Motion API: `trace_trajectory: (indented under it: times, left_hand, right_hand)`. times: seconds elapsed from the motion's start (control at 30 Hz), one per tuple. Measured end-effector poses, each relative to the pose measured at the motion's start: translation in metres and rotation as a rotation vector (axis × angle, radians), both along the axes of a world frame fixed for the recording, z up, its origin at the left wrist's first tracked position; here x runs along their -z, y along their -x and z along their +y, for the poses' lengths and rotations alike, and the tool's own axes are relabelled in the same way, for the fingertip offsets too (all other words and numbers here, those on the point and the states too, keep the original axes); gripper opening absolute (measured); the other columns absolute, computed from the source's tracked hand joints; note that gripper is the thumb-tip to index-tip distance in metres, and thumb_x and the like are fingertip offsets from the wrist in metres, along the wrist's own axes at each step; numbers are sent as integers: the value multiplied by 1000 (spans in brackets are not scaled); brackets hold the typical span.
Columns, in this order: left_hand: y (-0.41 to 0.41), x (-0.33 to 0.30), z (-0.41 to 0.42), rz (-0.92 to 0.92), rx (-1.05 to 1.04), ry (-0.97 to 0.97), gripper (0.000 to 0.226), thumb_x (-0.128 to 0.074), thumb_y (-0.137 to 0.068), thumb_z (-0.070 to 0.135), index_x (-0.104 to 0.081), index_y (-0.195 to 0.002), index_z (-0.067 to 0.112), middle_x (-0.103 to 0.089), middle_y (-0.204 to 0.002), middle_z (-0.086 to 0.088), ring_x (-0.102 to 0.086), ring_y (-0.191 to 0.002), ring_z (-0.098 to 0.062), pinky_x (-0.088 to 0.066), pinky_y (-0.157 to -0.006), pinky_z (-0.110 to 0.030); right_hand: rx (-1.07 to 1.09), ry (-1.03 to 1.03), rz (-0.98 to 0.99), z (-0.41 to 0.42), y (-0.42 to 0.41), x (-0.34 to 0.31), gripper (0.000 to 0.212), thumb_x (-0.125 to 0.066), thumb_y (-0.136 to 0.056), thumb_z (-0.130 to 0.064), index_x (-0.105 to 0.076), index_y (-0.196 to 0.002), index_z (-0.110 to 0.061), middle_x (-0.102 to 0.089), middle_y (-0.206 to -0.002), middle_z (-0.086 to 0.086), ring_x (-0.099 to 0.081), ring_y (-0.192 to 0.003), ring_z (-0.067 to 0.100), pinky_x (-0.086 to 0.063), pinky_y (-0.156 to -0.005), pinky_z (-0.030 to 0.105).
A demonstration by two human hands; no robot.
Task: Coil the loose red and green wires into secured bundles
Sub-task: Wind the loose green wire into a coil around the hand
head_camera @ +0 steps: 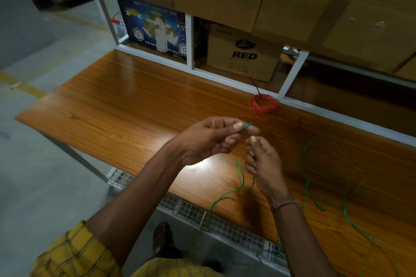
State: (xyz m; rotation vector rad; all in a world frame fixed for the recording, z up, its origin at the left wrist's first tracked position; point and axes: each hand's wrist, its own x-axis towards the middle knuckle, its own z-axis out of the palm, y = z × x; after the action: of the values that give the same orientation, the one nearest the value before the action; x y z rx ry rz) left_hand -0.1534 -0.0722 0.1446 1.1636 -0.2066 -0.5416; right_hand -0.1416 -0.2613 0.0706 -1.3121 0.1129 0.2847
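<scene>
Your left hand (pixel 209 139) pinches the green wire (pixel 247 125) end; your right hand (pixel 263 159) grips it below. The red coil (pixel 264 103) lies on the bench (pixel 135 101).

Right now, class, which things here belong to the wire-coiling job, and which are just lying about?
Job: green wire, red coil, black tie, left hand, right hand.
Lying about: RED box, tape box, top cartons.

Left hand (pixel 209 139) and right hand (pixel 262 159) raised — fingers pinching.
</scene>
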Motion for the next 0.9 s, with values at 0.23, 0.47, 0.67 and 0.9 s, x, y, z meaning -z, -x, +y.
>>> trace_trajectory:
  times: [0.23,0.47,0.67,0.9]
  left_hand:
    - [-20,-12,16,-130,-211,131,42,-45,-113,7,-42,-155,9,-67,-95,-7,-73,-109,-24,-56,-103,-45]
    - [-47,8,60,-425,-226,-470,35,-44,-114,12,-45,-149,16,-75,-107,-18,-72,-122,-19,-54,-109,-47]
    - [-54,33,83,-534,-47,-688,33,-49,-114,19,-49,-147,21,-77,-98,-2,-74,-112,-13,-55,-105,-51]
    - [-39,46,109,-348,280,-465,32,-44,-116,16,-49,-147,19,-65,-80,-8,-69,-75,-25,-57,-93,-53]
  right_hand:
    - [-397,134,42,27,28,-13,43,-42,-113,-37,-60,-87,-7,-38,-59,3,-26,-38,13,-24,-39,22]
    - [-689,36,88,34,41,-45,28,-51,-109,-29,-60,-107,-2,-48,-59,13,-51,-36,20,-41,-40,28]
    - [-899,84,-18,19,26,-75,22,-51,-108,-12,-55,-126,1,-66,-74,25,-74,-93,49,-45,-102,74]
    - [-387,224,-133,21,-1,-80,16,-59,-104,-15,-64,-105,1,-44,-61,6,-60,-59,18,-54,-67,31]
